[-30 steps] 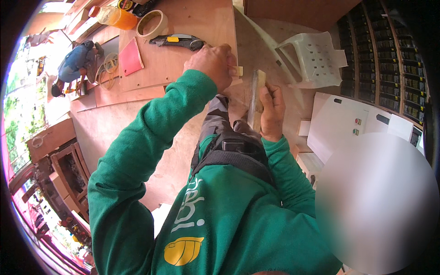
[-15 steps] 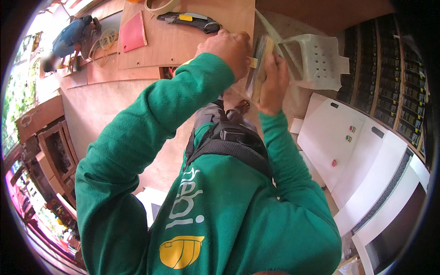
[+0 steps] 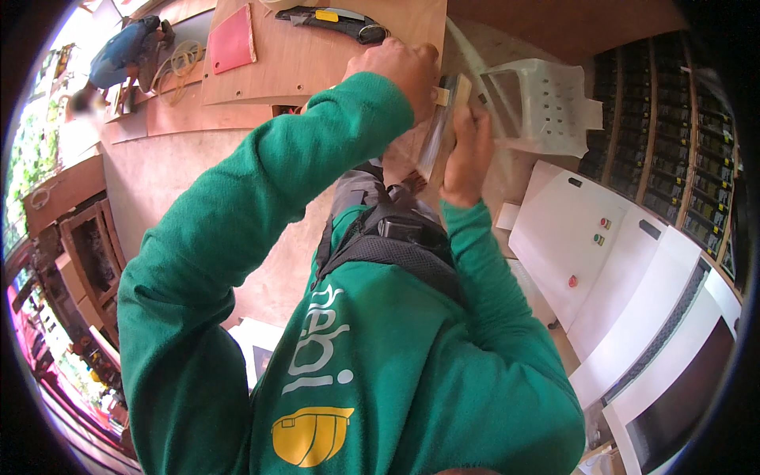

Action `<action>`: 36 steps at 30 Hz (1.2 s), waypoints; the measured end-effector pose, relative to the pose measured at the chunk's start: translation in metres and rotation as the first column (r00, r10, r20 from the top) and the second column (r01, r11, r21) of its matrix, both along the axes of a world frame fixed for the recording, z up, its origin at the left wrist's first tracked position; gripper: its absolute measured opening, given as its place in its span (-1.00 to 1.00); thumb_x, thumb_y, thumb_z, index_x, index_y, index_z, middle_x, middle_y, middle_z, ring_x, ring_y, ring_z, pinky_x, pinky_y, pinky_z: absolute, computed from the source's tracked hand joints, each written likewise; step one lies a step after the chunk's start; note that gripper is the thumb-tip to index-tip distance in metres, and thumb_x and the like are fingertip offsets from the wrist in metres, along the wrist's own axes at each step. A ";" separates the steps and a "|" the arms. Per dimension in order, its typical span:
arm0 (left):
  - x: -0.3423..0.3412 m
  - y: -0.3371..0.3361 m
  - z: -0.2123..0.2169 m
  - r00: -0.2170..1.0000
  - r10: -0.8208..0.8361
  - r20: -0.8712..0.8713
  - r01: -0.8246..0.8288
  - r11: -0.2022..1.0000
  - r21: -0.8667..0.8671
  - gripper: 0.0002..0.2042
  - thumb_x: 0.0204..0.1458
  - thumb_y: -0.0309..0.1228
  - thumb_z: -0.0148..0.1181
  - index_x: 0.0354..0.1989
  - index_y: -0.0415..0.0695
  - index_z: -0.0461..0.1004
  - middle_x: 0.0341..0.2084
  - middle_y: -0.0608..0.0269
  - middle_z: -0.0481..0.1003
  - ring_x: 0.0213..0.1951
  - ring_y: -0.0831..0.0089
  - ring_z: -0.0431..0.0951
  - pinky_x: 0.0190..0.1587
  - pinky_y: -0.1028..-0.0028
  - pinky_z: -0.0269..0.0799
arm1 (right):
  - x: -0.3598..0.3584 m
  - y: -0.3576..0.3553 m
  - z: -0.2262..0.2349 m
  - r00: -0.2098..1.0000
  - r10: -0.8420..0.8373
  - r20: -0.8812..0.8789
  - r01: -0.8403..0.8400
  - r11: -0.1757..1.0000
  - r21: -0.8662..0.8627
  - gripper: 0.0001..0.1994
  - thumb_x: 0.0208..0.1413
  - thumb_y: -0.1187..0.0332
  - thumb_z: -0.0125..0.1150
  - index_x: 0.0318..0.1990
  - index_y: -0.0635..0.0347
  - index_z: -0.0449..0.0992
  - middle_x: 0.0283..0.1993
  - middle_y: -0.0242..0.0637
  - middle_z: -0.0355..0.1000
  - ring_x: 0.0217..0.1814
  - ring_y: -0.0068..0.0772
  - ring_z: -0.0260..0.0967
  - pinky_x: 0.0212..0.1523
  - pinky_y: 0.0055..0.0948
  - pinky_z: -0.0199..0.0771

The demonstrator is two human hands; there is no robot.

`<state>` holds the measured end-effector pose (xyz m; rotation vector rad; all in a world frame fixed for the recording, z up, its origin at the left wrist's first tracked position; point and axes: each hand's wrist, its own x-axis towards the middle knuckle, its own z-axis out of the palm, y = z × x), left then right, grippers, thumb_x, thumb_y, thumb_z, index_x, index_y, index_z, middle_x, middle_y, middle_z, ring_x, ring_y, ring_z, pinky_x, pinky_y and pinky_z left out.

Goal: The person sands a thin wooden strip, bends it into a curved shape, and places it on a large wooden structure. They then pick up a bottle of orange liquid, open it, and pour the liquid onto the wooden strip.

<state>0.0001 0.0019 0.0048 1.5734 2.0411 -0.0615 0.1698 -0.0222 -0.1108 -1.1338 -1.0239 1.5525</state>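
Both hands' fingers point(image 3: 467, 138) pinch a wooden strip point(image 3: 445, 127) beyond the plywood tabletop point(image 3: 317, 63), a white plastic chair point(image 3: 546, 107) just beside them.

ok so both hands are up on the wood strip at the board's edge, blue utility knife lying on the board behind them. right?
Not quite: the utility knife is black and grey with a yellow slider, not blue, as the head view shows. The rest holds: left hand and right hand are on the wood strip at the plywood board edge.
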 end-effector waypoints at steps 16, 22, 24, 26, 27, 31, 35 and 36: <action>0.003 0.000 -0.015 0.998 0.005 -0.064 0.001 0.995 0.097 -0.78 0.16 -0.28 0.35 -0.08 -0.04 0.57 -0.22 0.02 0.72 -0.04 -0.10 0.73 0.01 -0.04 0.66 | 0.002 0.011 -0.009 0.988 -0.002 0.153 -0.028 0.979 0.199 -0.59 0.47 0.14 0.28 0.14 0.39 0.54 0.06 -0.12 0.56 0.12 -0.36 0.46 0.21 -0.31 0.46; 0.001 0.002 -0.016 0.998 -0.010 -0.060 0.017 0.993 0.120 -0.80 0.16 -0.28 0.36 -0.10 -0.04 0.59 -0.24 0.00 0.71 -0.06 -0.12 0.73 -0.01 -0.04 0.66 | -0.013 0.037 0.005 0.994 0.013 0.107 -0.032 0.983 0.180 -0.59 0.47 0.12 0.27 0.14 0.37 0.55 0.07 -0.15 0.57 0.10 -0.40 0.47 0.19 -0.35 0.46; -0.001 0.002 -0.018 0.998 -0.025 -0.059 0.032 0.992 0.122 -0.81 0.17 -0.29 0.36 -0.10 -0.03 0.59 -0.23 0.00 0.72 -0.05 -0.10 0.73 -0.02 -0.03 0.66 | -0.013 0.041 0.006 0.993 0.014 0.114 -0.031 0.989 0.145 -0.58 0.47 0.12 0.28 0.15 0.37 0.55 0.08 -0.16 0.57 0.11 -0.40 0.48 0.19 -0.37 0.47; 0.000 0.001 -0.018 0.999 -0.016 -0.030 0.019 0.993 0.113 -0.81 0.17 -0.29 0.36 -0.09 -0.03 0.60 -0.22 0.01 0.72 -0.04 -0.08 0.73 -0.01 -0.02 0.67 | -0.002 0.015 -0.021 0.988 -0.006 0.152 -0.025 0.979 0.201 -0.57 0.46 0.11 0.30 0.15 0.37 0.54 0.08 -0.17 0.57 0.09 -0.40 0.48 0.18 -0.38 0.47; -0.001 0.001 -0.017 1.000 -0.007 -0.007 0.008 0.994 0.107 -0.80 0.17 -0.29 0.37 -0.09 -0.03 0.60 -0.21 0.02 0.72 -0.02 -0.07 0.73 0.00 -0.01 0.66 | -0.003 0.008 -0.017 0.994 -0.004 0.107 -0.015 0.984 0.175 -0.57 0.46 0.12 0.30 0.16 0.37 0.54 0.08 -0.17 0.57 0.09 -0.41 0.48 0.18 -0.38 0.47; 0.005 0.000 -0.008 0.997 -0.001 -0.080 0.009 0.995 0.103 -0.80 0.17 -0.31 0.35 -0.08 -0.03 0.60 -0.21 0.04 0.72 -0.04 -0.07 0.74 0.01 0.00 0.67 | -0.005 0.015 0.004 0.997 0.002 0.075 -0.014 0.987 0.159 -0.60 0.47 0.16 0.30 0.17 0.36 0.54 0.08 -0.18 0.57 0.08 -0.45 0.47 0.15 -0.40 0.48; 0.002 0.004 -0.012 0.999 0.013 -0.033 -0.010 0.995 0.102 -0.75 0.18 -0.28 0.33 0.00 -0.01 0.61 -0.15 -0.02 0.70 -0.02 -0.10 0.73 0.07 -0.01 0.66 | -0.004 0.029 0.001 0.995 0.008 0.097 -0.028 0.979 0.202 -0.61 0.45 0.17 0.33 0.16 0.35 0.54 0.05 -0.19 0.56 0.00 -0.50 0.47 0.03 -0.42 0.51; 0.001 0.003 -0.012 1.000 -0.007 -0.020 0.009 0.998 0.068 -0.71 0.20 -0.25 0.31 0.07 0.01 0.61 -0.08 -0.06 0.69 0.02 -0.11 0.73 0.12 -0.01 0.66 | -0.001 0.020 -0.001 0.991 -0.006 0.131 -0.027 0.968 0.249 -0.61 0.44 0.17 0.34 0.16 0.35 0.54 0.04 -0.19 0.56 -0.01 -0.49 0.47 0.00 -0.42 0.51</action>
